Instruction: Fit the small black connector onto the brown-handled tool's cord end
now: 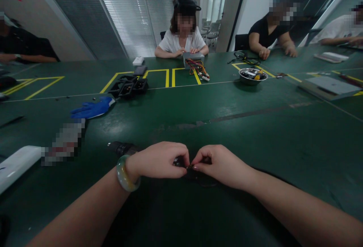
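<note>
My left hand (pixel 164 160), with a jade-coloured bangle (pixel 124 173) at its wrist, is closed in a pinch low in the middle of the view. Facing it, the fingertips of my right hand (pixel 219 163) pinch as well, almost touching the left ones. Something small and dark sits between the two pinches, too small to name. Beneath the hands lies a thin black cable (pixel 208 184), partly hidden by my fingers and right forearm. Behind my left wrist is a black object with a shiny tip (pixel 121 148), its rest covered by the hand.
On the green table (pixel 269 126) a blue glove (pixel 93 107) and black trays (pixel 130 86) lie left. Further back are a metal box with coloured wires (pixel 194 61) and a steel bowl (pixel 253 76) of small parts. A flat silver panel (pixel 330 87) lies right. Several people sit around.
</note>
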A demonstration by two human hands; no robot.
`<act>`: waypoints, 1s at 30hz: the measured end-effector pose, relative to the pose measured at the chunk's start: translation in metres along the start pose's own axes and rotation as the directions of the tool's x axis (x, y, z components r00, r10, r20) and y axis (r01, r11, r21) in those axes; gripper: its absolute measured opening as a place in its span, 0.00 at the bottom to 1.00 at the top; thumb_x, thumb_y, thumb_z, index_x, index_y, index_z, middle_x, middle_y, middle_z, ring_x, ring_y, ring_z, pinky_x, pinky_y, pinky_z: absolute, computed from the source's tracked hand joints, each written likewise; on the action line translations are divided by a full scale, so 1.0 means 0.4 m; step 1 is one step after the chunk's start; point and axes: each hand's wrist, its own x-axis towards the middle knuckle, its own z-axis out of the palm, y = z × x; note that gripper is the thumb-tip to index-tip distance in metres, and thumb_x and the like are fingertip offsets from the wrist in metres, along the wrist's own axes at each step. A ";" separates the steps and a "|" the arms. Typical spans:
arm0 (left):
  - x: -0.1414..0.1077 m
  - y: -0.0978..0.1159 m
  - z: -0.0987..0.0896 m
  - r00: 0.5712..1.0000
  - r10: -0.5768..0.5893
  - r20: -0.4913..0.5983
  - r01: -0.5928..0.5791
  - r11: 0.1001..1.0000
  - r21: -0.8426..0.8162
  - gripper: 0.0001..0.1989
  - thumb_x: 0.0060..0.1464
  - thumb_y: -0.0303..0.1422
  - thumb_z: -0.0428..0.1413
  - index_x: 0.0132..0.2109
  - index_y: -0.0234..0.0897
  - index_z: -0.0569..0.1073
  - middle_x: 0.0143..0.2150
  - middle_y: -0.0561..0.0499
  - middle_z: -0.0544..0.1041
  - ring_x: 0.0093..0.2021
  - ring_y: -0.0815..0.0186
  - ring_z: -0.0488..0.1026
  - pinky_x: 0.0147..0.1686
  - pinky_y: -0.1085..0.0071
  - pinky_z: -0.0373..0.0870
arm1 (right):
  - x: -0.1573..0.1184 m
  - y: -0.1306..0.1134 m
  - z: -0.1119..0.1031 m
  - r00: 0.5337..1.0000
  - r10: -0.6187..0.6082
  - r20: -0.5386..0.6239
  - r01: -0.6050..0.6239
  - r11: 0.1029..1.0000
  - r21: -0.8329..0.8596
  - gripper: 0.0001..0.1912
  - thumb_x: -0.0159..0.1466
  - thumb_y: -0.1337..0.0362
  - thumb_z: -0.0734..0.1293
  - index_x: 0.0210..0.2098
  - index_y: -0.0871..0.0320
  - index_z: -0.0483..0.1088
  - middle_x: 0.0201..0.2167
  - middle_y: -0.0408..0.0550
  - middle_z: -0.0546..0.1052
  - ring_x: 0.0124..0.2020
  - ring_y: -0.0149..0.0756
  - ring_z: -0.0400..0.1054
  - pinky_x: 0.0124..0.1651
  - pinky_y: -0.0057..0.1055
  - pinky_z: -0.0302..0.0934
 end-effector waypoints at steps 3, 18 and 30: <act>0.003 -0.003 -0.001 1.000 0.002 0.022 -0.001 1.000 -0.028 0.07 0.53 0.36 0.56 0.40 0.42 0.74 0.39 0.56 0.74 0.39 0.69 0.70 0.39 0.74 0.64 | 0.001 -0.005 -0.004 0.987 -0.151 -0.052 0.141 0.976 -0.166 0.04 0.61 0.70 0.70 0.34 0.55 0.76 0.32 0.39 0.75 0.35 0.28 0.68 0.38 0.24 0.59; 0.010 -0.011 0.001 0.999 0.035 0.001 -0.035 0.999 -0.040 0.07 0.50 0.33 0.57 0.38 0.39 0.76 0.38 0.54 0.76 0.38 0.68 0.72 0.39 0.73 0.65 | -0.009 -0.007 -0.017 0.932 -0.360 0.047 0.351 0.861 -0.367 0.03 0.62 0.71 0.68 0.35 0.58 0.74 0.31 0.41 0.73 0.34 0.29 0.66 0.38 0.25 0.57; 0.011 -0.015 0.001 1.000 0.029 0.000 -0.029 0.999 -0.043 0.08 0.50 0.34 0.57 0.37 0.39 0.77 0.37 0.53 0.76 0.36 0.68 0.71 0.37 0.73 0.66 | -0.008 -0.005 -0.001 0.935 -0.349 0.059 0.344 0.856 -0.387 0.04 0.63 0.71 0.67 0.36 0.58 0.74 0.33 0.42 0.73 0.35 0.30 0.66 0.40 0.27 0.58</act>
